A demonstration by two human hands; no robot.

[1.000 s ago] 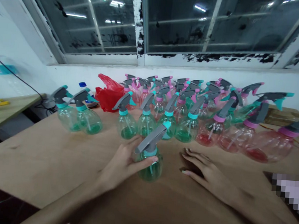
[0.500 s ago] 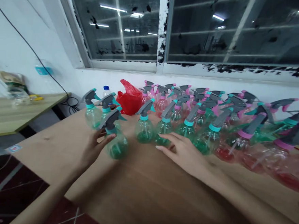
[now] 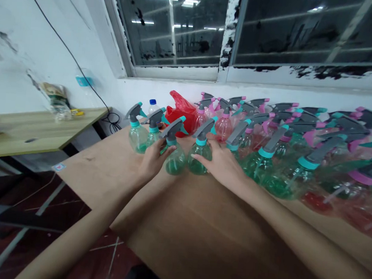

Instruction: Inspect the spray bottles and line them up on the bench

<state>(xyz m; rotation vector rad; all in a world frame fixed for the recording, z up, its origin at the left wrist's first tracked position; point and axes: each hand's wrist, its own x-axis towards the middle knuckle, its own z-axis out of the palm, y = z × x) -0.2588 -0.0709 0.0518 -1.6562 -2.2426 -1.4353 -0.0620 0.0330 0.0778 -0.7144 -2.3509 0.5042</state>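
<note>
My left hand (image 3: 155,156) is wrapped around a clear green spray bottle (image 3: 174,162) with a grey trigger head and turquoise collar. It stands upright in the front row. Just to its right is a matching green spray bottle (image 3: 199,162), and my right hand (image 3: 221,159) closes on its right side. The right thumb lies across the front of that bottle, while the other fingers are mostly hidden behind it. Two more green spray bottles (image 3: 137,137) stand left of my left hand. Green liquid shows in the bottoms of the bottles.
Rows of green and pink spray bottles (image 3: 308,165) fill the right and back of the brown table (image 3: 199,229). A red plastic bag (image 3: 182,109) and a blue-capped bottle (image 3: 153,107) sit behind. A lower side table (image 3: 46,134) and a black cable (image 3: 62,41) are at left.
My left hand has carried its spray bottle from the near middle to the front row, beside the left pair. My right hand has moved from the tabletop to a green bottle. The view has turned left.
</note>
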